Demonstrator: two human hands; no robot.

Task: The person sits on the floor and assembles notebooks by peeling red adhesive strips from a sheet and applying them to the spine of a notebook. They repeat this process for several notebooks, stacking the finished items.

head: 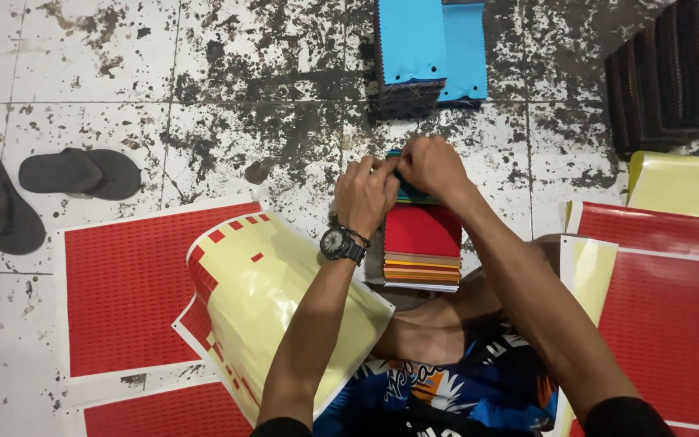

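- Floor (204, 65): pale tile, heavily stained black, takes up most of the view; I sit on it with my knee under the work.
- Red sticker sheets (123, 299): large ones lie flat at 9 o'clock and 3 o'clock of my hands; most small red squares appear in place on the flat left one.
- Curled backing sheet (285, 299): yellow, at 7 o'clock of my hands, mostly stripped, a few red squares left along its edge.
- Blue-covered swatch stack (430, 48): at 12 o'clock, well apart from my hands, untouched.
- Dark sandals (42, 182): pair at 10 o'clock, out of the way.
- Fabric swatch book (422, 243): directly beneath my hands, red leaf uppermost, orange and other coloured edges fanned below it.
- Left hand (366, 194): watch on wrist, fingers pinched nearly closed at the book's top edge, on something small; what exactly I cannot tell.
- Right hand (430, 166): fingertips closed tight against the left, touching at the same spot.
- Step, as I judge it: pressing or aligning a small label on a swatch leaf.
- Next move, I judge, calls for a fine two-finger press without shifting the leaves.
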